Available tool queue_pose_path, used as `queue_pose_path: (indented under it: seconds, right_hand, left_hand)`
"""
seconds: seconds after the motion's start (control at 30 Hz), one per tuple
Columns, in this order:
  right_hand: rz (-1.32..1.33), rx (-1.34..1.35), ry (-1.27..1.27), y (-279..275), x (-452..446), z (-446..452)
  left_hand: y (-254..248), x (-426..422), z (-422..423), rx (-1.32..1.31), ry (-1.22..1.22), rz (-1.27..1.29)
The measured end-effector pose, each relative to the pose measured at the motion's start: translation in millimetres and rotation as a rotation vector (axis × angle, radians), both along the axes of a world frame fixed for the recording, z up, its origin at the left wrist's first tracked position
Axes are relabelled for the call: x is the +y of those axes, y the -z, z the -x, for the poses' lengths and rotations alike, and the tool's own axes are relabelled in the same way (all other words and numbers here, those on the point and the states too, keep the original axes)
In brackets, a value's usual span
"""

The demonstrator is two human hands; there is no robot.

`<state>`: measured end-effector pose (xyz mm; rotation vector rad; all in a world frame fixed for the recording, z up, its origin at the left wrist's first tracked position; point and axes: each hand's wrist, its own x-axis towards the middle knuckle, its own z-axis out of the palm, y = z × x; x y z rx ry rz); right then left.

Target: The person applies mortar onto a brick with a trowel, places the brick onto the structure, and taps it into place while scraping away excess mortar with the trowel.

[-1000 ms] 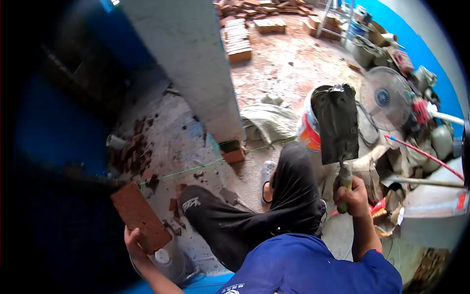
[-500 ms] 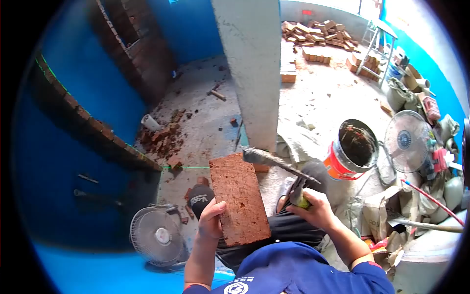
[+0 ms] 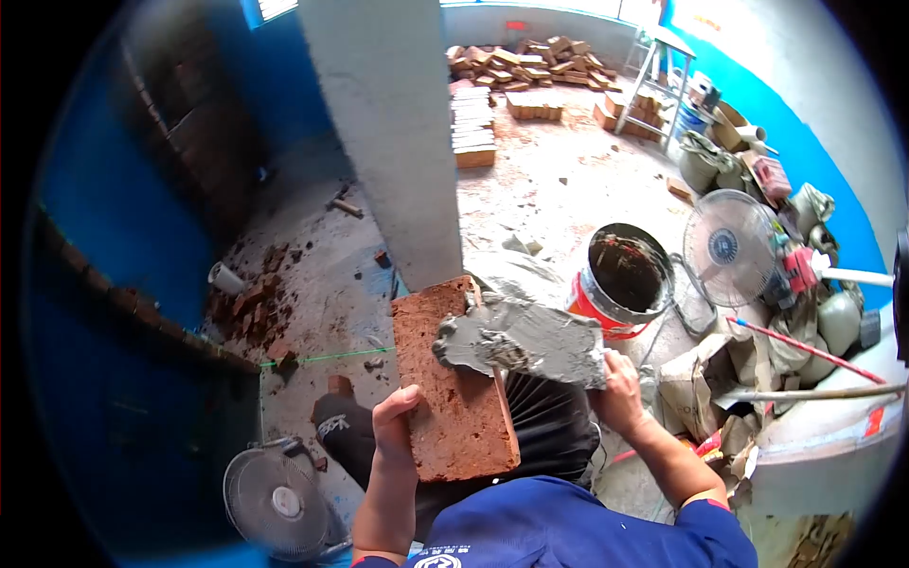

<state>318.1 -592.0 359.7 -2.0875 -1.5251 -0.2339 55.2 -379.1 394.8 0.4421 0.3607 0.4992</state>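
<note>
My left hand (image 3: 398,428) grips a large red brick (image 3: 450,426) by its left edge, thumb on the upper face. The brick is held over my lap, its broad side turned up. In my right hand (image 3: 620,396) is a bricklaying trowel (image 3: 597,350), its handle mostly covered by my fingers. Grey wet mortar (image 3: 530,336) coats the trowel's broad face. The far end of the trowel overlaps the upper right part of the brick; whether they touch I cannot tell.
A bucket (image 3: 576,301) stands ahead to the right, beside a floor fan (image 3: 727,246). Another fan (image 3: 284,500) is at lower left. A concrete pillar (image 3: 383,142) rises ahead. Bricks (image 3: 535,64) are heaped at the back near a stepladder (image 3: 653,80). Sacks and tools crowd the right.
The trowel has turned from edge-on to show its mortar-covered face and now overlaps the brick. My left hand still holds the brick. The view has swung to the right.
</note>
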Motion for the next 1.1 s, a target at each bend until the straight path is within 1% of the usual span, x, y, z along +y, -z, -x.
queue_pose_path:
  seconds: [0.03,0.07,0.1,0.13,0.2,0.27,0.33,0.4,0.43,0.47,0.53,0.6,0.63,0.67,0.73,0.77,0.8,0.87,0.9,0.93,1.0,1.1]
  right_hand:
    - [0.041,-0.025,0.061,-1,-10,-11]
    - [0.085,-0.05,0.133,-3,-23,-22]
    - [0.131,-0.011,0.189,-4,-37,-34]
    - [0.123,0.046,0.273,15,-55,-52]
    - [0.151,-0.007,0.412,13,-75,-85]
    - [0.384,0.004,0.549,4,-81,-137]
    - [0.571,-0.018,0.577,-12,-69,-185]
    - [0.732,0.085,0.493,-35,-39,-222]
    - [0.853,0.125,0.48,-27,-27,-249]
    - [0.975,0.167,0.459,-12,-15,-274]
    - [1.135,0.135,0.469,14,17,-308]
    - [1.176,0.039,0.48,78,44,-344]
    - [1.184,0.033,0.542,103,58,-353]
    - [1.077,-0.074,0.524,147,61,-370]
    - [1.036,-0.107,0.564,196,81,-379]
    - [1.044,-0.053,0.569,213,92,-382]
    - [1.076,0.047,0.492,221,101,-384]
    - [1.127,0.275,0.478,209,121,-369]
    - [1.161,0.306,0.454,211,124,-367]
    - [1.172,0.373,0.509,208,122,-369]
    - [1.105,0.506,0.62,202,111,-373]
    - [1.056,0.505,0.588,198,97,-382]
  left_hand:
    - [20,8,3,-0.045,-0.001,0.027]
    - [22,12,-6,-0.09,0.009,0.057]
    - [21,9,-13,0.117,-0.058,0.002]
    - [29,13,-17,-0.065,0.054,-0.022]
    - [-7,-4,-51,0.063,0.066,-0.073]
    - [3,-6,-80,0.063,0.139,-0.035]
    - [15,-10,-110,0.069,0.189,-0.002]
    - [31,-15,-142,0.182,0.151,-0.003]
    - [49,-13,-156,0.174,0.172,-0.009]
    - [53,-14,-172,0.184,0.192,-0.005]
    - [59,-22,-206,0.148,0.159,-0.001]
    - [69,-25,-228,0.113,0.207,0.026]
    - [70,-24,-230,0.13,0.222,0.008]
    - [72,-24,-232,0.148,0.229,-0.006]
    - [81,-21,-228,0.19,0.26,0.089]
    - [84,-21,-224,0.208,0.247,0.137]
    - [81,-22,-226,0.218,0.23,0.181]
    - [82,-19,-223,0.277,0.2,0.202]
    - [81,-16,-226,0.291,0.214,0.181]
    - [80,-13,-227,0.306,0.235,0.161]
    - [82,-13,-229,0.316,0.235,0.116]
    - [76,-19,-234,0.335,0.211,0.06]
